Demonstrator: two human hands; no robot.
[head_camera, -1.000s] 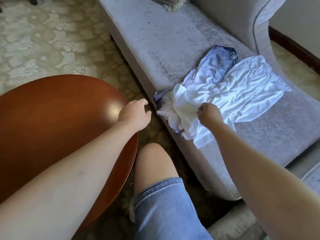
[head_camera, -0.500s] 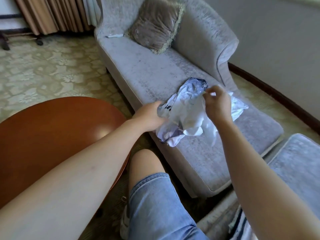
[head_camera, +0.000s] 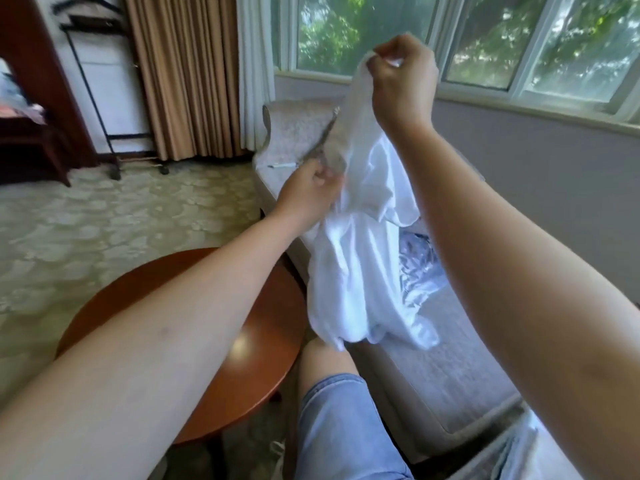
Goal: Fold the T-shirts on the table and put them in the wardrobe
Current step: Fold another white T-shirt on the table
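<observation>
A white T-shirt (head_camera: pixel 356 265) hangs in the air in front of me, bunched and draped down to knee height. My right hand (head_camera: pixel 403 77) is raised high and pinches its top edge. Lower and to the left, my left hand (head_camera: pixel 311 192) grips a fold at the shirt's side. A light blue patterned T-shirt (head_camera: pixel 417 265) lies crumpled on the grey chaise seat (head_camera: pixel 443 368), partly hidden behind the white one. The round brown wooden table (head_camera: pixel 249 368) sits below my left forearm.
The chaise runs along the wall under a wide window (head_camera: pixel 485 36). A small white item (head_camera: pixel 282 165) lies on its far end. Beige curtains (head_camera: pixel 183 74) and a black valet stand (head_camera: pixel 93 81) stand at the back left beside dark wooden furniture (head_camera: pixel 31 98). Patterned carpet covers the floor.
Both hands have lifted the white T-shirt off the chaise; the right hand rose high. The blue shirt stayed on the seat. My view tilted up to the window.
</observation>
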